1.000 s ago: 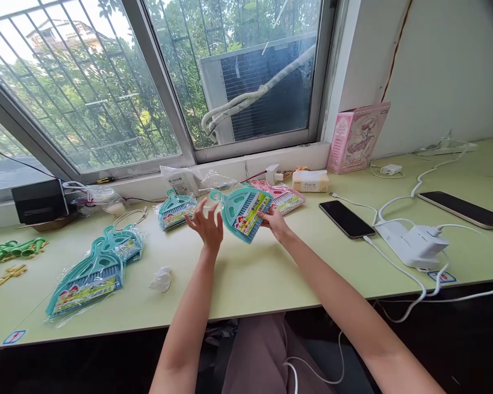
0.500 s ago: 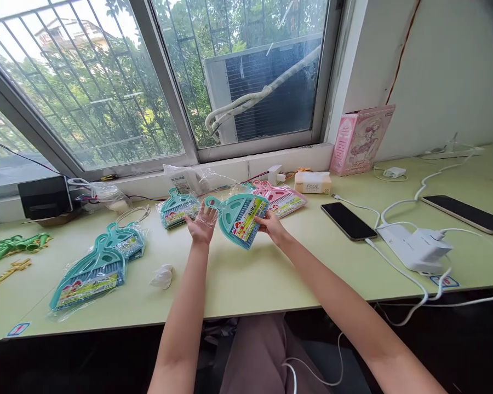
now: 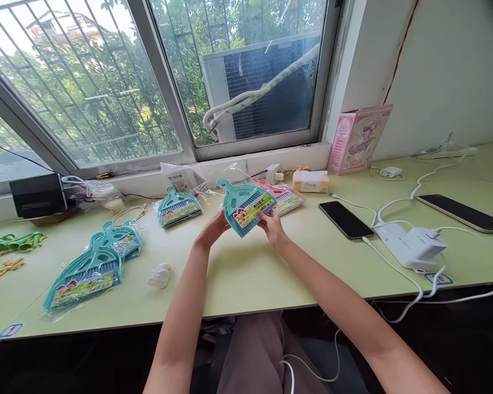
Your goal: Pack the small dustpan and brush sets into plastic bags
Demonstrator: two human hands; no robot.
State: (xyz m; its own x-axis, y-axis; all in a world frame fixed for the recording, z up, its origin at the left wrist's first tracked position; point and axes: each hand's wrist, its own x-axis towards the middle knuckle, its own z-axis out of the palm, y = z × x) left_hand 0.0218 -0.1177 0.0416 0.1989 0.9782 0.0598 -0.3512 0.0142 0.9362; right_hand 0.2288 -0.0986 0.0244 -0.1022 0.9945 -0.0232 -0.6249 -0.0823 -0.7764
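Note:
A teal dustpan and brush set (image 3: 250, 205) with a blue-bristled brush and a printed card is held up above the table, its handle toward the upper left. My right hand (image 3: 272, 227) is closed on its right edge, thumb over the front. At its lower left edge, my left hand (image 3: 214, 229) grips the set too, fingers mostly hidden behind it. Clear plastic film (image 3: 234, 168) sticks up beyond the handle. Behind lies a pink dustpan set (image 3: 285, 197), partly covered by the held one. Another teal set (image 3: 178, 208) lies to the left.
More wrapped teal sets (image 3: 86, 279) lie at the left, with crumpled white tissue (image 3: 159, 275) nearby. Green balloon-like pieces (image 3: 12, 246) are at the far left. A phone (image 3: 345, 220), a power strip (image 3: 406, 246) with cables, a tissue pack (image 3: 310, 181) and a pink box (image 3: 359, 139) are right.
My left hand, spread open beside the handle before, has moved right and down behind the set's left edge. The set has shifted slightly right and turned, its handle now pointing higher.

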